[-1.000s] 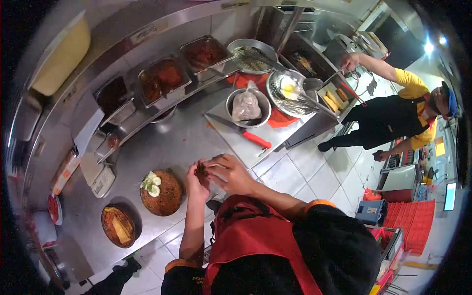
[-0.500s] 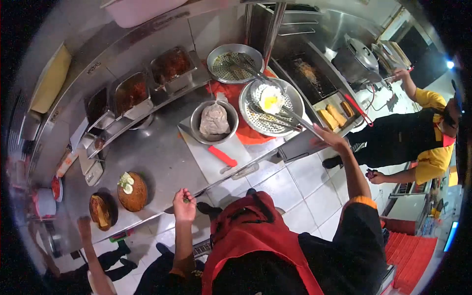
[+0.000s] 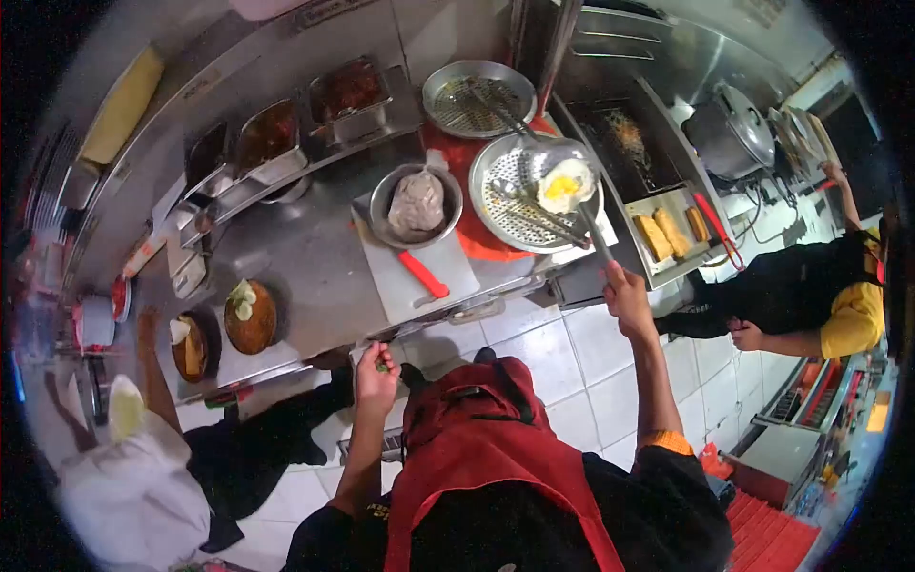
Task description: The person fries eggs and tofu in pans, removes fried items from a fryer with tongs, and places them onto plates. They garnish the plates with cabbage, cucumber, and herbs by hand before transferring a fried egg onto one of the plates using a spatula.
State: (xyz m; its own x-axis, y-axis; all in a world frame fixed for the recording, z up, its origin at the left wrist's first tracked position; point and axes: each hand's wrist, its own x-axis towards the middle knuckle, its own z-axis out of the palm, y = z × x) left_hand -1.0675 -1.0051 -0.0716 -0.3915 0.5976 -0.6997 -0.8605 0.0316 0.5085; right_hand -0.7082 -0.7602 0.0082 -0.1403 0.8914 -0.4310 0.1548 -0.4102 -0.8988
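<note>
My right hand [image 3: 627, 297] is closed round the handle of a ladle [image 3: 600, 234], whose round head carries a fried egg [image 3: 565, 186] with a yellow yolk. The ladle head is over the right perforated pan [image 3: 505, 214], where tongs [image 3: 543, 221] lie. Near the counter's front edge, my left hand [image 3: 377, 375] has its fingers curled round something small and green. A metal bowl [image 3: 450, 226] with a pale, wrapped lump [image 3: 416, 203] stands on a white board [image 3: 381, 276], beside a red-handled knife [image 3: 424, 275].
Two oval brown plates of food [image 3: 250, 324] [image 3: 189, 355] sit at the counter's left. Sauce trays [image 3: 270, 143] line the back. A fryer [image 3: 629, 143] and large pot [image 3: 734, 133] are at right. One person [image 3: 810, 296] stands right, another [image 3: 143, 477] left.
The ladle with the egg has shifted right over the pan, with my right hand. The person at left has come further into view; the view itself has turned somewhat.
</note>
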